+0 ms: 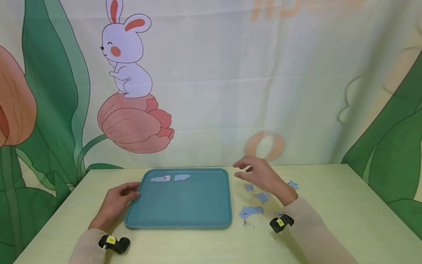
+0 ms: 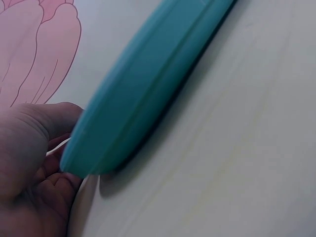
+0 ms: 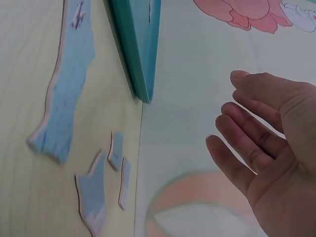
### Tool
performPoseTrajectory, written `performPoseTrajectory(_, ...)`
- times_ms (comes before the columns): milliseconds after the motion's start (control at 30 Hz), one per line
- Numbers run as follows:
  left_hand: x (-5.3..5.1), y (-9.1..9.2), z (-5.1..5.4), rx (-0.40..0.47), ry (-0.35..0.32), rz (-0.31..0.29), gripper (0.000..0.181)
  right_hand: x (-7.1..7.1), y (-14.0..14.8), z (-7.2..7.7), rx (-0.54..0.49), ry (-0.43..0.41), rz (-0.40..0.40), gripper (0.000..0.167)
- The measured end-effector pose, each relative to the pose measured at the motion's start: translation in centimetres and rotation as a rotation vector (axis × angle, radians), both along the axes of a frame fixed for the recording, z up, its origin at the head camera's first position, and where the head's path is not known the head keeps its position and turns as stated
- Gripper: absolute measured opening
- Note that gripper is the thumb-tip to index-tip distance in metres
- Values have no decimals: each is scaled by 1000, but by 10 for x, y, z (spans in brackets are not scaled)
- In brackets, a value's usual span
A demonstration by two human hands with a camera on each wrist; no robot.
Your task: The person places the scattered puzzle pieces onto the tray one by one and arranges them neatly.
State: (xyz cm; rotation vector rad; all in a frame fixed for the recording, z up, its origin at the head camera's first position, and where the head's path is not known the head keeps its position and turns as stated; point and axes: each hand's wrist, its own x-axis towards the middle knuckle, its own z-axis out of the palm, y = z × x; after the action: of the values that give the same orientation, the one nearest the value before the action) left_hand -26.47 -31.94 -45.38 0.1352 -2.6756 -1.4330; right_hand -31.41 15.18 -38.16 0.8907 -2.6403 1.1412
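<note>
A teal tray [image 1: 184, 205] lies on the table, with two irregular pale blue picture pieces, a left one [image 1: 160, 179] and a right one [image 1: 182, 177], near its far rim. My left hand [image 1: 115, 203] holds the tray's left edge, thumb and fingers at the rim; the left wrist view shows the thumb against the tray's side [image 2: 113, 118]. Raised beyond the tray's far right corner, my right hand [image 1: 258, 176] has loosely bent, spread fingers and holds nothing. Below it on the table are a small square piece [image 1: 248, 187] and a larger piece [image 1: 262, 197].
A long blue piece [image 1: 250, 211] lies right of the tray, above some small dark marks. Another piece [image 1: 292, 184] lies behind the right forearm, and one [image 1: 279, 213] is partly hidden by the wrist camera. A printed curtain [image 1: 204, 91] hangs behind the table [image 1: 346, 220].
</note>
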Motion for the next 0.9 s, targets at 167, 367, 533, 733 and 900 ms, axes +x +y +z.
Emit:
performPoseTrajectory(167,0,0,0,6,-3,0,46,0,17,1,-7,-9,-5,24)
performPoseTrajectory(367,0,1,0,9,-9,7,46,1,38,-2,14,-30,14,26)
performPoseTrajectory(533,0,1,-1,0,0,-4,46,3,56,-7,53,-63,7,29)
performPoseTrajectory(733,0,-1,-1,-9,4,-14,47,1,67,-10,88,-131,28,34)
performPoseTrajectory(900,1,-2,-1,-14,4,-19,47,2,73,-13,97,-172,62,36)
